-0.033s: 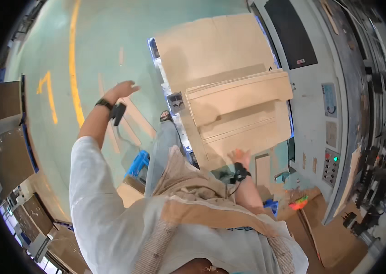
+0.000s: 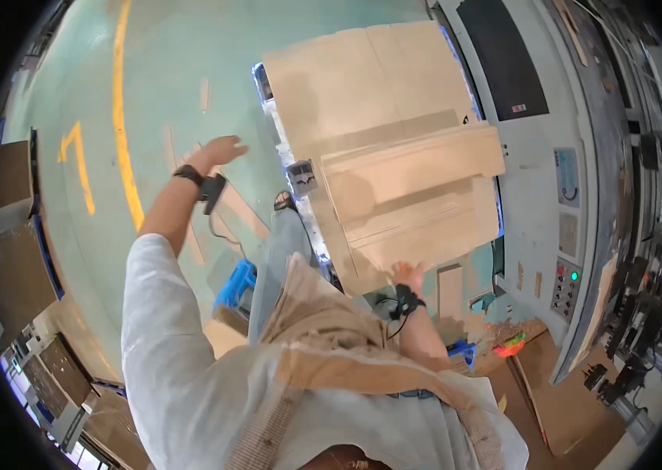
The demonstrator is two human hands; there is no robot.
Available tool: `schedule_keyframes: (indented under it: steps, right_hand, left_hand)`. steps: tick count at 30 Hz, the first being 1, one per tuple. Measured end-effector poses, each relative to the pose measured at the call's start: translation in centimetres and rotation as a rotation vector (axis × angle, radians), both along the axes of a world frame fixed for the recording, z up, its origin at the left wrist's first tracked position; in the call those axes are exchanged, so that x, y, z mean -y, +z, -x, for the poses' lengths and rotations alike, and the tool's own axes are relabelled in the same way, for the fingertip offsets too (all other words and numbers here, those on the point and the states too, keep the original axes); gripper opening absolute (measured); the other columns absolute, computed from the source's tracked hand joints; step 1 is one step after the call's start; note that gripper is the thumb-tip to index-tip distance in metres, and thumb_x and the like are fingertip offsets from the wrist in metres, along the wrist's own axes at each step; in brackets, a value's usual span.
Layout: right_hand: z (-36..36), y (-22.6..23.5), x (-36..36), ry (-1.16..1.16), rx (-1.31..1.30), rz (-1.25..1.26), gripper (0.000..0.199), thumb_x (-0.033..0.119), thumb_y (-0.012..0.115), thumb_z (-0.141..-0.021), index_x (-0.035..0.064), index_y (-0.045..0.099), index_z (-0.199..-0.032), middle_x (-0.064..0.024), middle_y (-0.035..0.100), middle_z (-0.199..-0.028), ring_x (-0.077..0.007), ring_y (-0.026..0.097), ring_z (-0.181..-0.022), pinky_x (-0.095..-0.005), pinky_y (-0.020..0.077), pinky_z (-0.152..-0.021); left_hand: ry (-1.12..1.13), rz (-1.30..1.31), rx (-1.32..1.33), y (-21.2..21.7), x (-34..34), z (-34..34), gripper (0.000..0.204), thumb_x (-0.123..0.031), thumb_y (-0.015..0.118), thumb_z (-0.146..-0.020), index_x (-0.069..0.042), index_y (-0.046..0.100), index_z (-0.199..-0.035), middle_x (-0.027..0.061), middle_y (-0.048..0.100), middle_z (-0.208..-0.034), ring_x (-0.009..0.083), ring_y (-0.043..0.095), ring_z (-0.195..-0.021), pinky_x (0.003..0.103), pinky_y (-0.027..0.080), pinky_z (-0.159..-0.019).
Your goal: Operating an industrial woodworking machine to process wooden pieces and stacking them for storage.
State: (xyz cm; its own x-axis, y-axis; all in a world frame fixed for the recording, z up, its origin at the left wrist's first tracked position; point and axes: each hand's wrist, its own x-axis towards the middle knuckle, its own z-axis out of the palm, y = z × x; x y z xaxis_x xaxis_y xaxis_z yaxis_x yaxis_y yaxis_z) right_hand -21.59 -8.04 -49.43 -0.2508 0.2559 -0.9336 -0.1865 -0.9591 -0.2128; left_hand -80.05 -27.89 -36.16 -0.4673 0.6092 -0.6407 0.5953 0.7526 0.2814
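Note:
My left hand (image 2: 221, 150) is held out over the floor to the left of a stack of tan boards, its fingers loosely stretched and nothing in them. My right hand (image 2: 408, 276) is at the near edge of the boards, fingers apart. Whether its fingertips touch the boards I cannot tell. Large flat tan sheets (image 2: 362, 78) form the base layer. Across them lies a pile of narrower tan boards (image 2: 417, 168), slightly uneven at the ends. Both wrists wear dark bands with a small device.
A grey machine (image 2: 535, 180) with a control panel (image 2: 566, 286) borders the boards on the right. Thin wood strips (image 2: 241, 202) lie on the green floor at left. Near my legs stands a blue plastic object (image 2: 235, 283). A long-handled broom (image 2: 513, 346) is at lower right.
My left hand has shifted slightly, its fingers a little closer together. The right hand has moved slightly left. The boards look unmoved.

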Motion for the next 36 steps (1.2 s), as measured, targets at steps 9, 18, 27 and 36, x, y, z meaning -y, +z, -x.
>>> schedule_keyframes:
  steps: [9,18,27,36]
  right_hand:
    - [11.9,-2.8,8.6,-0.01,0.293,0.189,0.08,0.062,0.02,-0.093,0.005,0.012,-0.148,-0.0071,0.015,-0.154,-0.0311,0.009,-0.142,-0.057,0.0096,-0.112]
    - [14.9,-18.5,7.3,-0.299,0.219,0.19,0.068,0.055,0.035,-0.094,0.0047,0.034,-0.139,-0.0104,0.039,-0.141,-0.0309,0.031,-0.133,-0.0538,0.0262,-0.108]
    - [22.3,-16.2,8.4,-0.408,-0.347,0.113,0.052,0.043,0.041,-0.096,0.004,0.046,-0.131,-0.008,0.057,-0.125,-0.0272,0.052,-0.116,-0.0415,0.04,-0.102]
    - [17.5,-16.5,-3.0,-0.175,0.282,-0.057,0.058,0.054,0.031,-0.098,0.0052,0.05,-0.123,-0.0032,0.055,-0.117,-0.0143,0.046,-0.114,-0.0296,0.0339,-0.099]
  left_hand:
    - [0.154,-0.087,0.66,-19.7,-10.5,-2.5,0.072,-0.061,0.037,-0.091,0.001,0.055,-0.123,0.0206,0.056,-0.125,0.0306,0.052,-0.117,0.036,0.038,-0.101]
    - [0.065,-0.032,0.808,-28.3,-19.3,-11.1,0.081,-0.063,0.029,-0.092,0.009,0.048,-0.125,0.0286,0.052,-0.126,0.0354,0.05,-0.117,0.04,0.037,-0.099]
    - [0.185,-0.01,0.912,-29.4,-13.5,-10.8,0.087,-0.066,0.026,-0.09,-0.004,0.01,-0.148,0.022,0.017,-0.152,0.0331,0.015,-0.142,0.035,0.017,-0.113]
    - [-0.148,0.335,1.143,-30.5,-19.1,-3.0,0.069,-0.051,0.034,-0.098,0.002,0.032,-0.141,0.0143,0.031,-0.148,0.0227,0.025,-0.139,0.031,0.018,-0.113]
